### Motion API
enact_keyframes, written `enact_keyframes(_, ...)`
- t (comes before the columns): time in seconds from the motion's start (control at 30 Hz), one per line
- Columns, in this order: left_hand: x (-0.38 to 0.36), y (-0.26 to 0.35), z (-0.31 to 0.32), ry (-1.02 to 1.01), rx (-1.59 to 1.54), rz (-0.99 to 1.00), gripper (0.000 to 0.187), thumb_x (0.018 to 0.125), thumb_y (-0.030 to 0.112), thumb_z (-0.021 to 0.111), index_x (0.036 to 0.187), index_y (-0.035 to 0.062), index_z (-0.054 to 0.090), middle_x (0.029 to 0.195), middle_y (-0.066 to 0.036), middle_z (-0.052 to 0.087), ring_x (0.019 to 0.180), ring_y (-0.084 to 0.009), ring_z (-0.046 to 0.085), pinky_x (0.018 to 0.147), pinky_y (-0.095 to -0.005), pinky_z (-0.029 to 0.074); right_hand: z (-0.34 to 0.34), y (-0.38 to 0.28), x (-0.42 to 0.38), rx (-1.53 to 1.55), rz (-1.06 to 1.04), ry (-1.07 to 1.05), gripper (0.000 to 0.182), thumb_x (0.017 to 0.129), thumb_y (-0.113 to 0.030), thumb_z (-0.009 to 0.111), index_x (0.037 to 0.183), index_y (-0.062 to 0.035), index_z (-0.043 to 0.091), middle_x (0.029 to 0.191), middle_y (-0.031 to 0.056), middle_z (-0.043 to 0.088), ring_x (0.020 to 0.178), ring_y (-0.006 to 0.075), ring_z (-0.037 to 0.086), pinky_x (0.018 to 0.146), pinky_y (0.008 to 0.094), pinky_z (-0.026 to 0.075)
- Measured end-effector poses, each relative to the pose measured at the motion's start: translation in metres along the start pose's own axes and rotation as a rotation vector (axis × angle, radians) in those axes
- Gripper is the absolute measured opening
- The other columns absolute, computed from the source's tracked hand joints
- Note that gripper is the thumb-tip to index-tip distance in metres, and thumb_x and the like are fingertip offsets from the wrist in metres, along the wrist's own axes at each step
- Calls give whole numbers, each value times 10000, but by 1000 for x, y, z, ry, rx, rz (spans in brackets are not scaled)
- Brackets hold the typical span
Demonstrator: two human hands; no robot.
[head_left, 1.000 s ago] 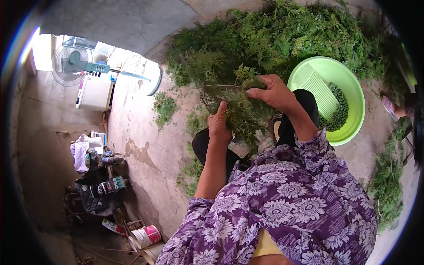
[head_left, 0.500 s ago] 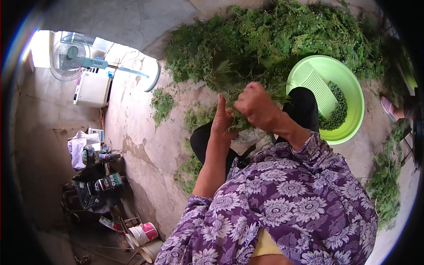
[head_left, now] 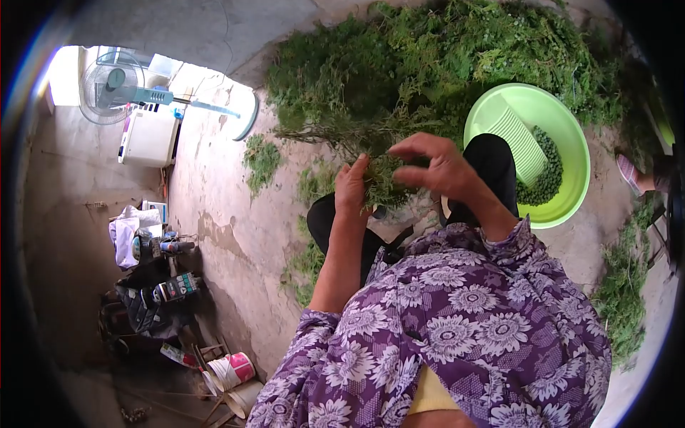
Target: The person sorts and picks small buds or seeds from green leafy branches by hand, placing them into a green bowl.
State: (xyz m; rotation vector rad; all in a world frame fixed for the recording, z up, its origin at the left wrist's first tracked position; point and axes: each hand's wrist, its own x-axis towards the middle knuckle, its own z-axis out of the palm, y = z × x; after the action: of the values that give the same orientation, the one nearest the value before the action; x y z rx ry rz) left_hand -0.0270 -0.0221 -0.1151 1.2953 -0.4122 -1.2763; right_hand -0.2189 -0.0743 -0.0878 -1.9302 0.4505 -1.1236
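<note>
A green leafy sprig (head_left: 385, 182) is pinched in my left hand (head_left: 351, 187), above my knees. My right hand (head_left: 439, 167) is beside the sprig with its thumb and fingers apart, and nothing shows between them. Beyond both hands lies a large heap of green branches (head_left: 442, 57). To the right of my knee stands a light green basin (head_left: 576, 175) with a ridged washboard part (head_left: 517, 143) and many small green berries (head_left: 546, 175) at its bottom.
A standing fan (head_left: 143, 95) and a white box-shaped appliance (head_left: 148, 135) are at the upper left. Tools and a black bag (head_left: 143, 307) lie at the left, near a white and pink bucket (head_left: 232, 369). Another person's foot (head_left: 628, 173) shows at the right edge.
My right hand has opened from a closed grip and moved slightly right and down. My left hand has closed its raised thumb toward the sprig.
</note>
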Motion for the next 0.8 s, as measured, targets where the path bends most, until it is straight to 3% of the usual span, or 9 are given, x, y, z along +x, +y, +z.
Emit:
enact_keyframes(0.07,-4,2,6,19,37,73,276,782,229,628,891,17,490,788,-58,563,628,-137,556,537,-262,462,-8,3,-3,463,440,72,271,747,-179,666,939,1,597,835,31,603,760,98,561,687,230,455)
enact_keyframes(0.1,-5,3,9,17,38,72,276,782,229,628,891,17,490,788,-58,563,628,-137,556,537,-262,462,-11,4,-4,475,419,98,203,786,-141,623,918,11,597,803,14,602,728,49,541,657,193,448)
enact_keyframes(0.43,-10,6,20,34,74,93,300,769,260,650,870,20,501,784,-45,560,669,-119,554,571,-251,460,-5,9,-21,412,468,49,209,749,-96,657,917,5,588,795,-14,576,724,37,509,647,196,438)
enact_keyframes(0.6,-18,11,18,17,76,76,314,759,252,662,872,18,484,777,-51,558,669,-127,556,577,-256,469,4,3,-18,91,302,79,304,650,-121,723,910,-19,603,764,58,590,688,123,569,615,235,459)
enact_keyframes(0.8,-19,7,17,-72,25,105,316,733,194,685,888,12,478,787,-57,558,674,-138,561,592,-265,478,4,1,-17,74,184,6,315,637,-109,714,929,-48,611,831,68,567,796,180,554,702,273,444)
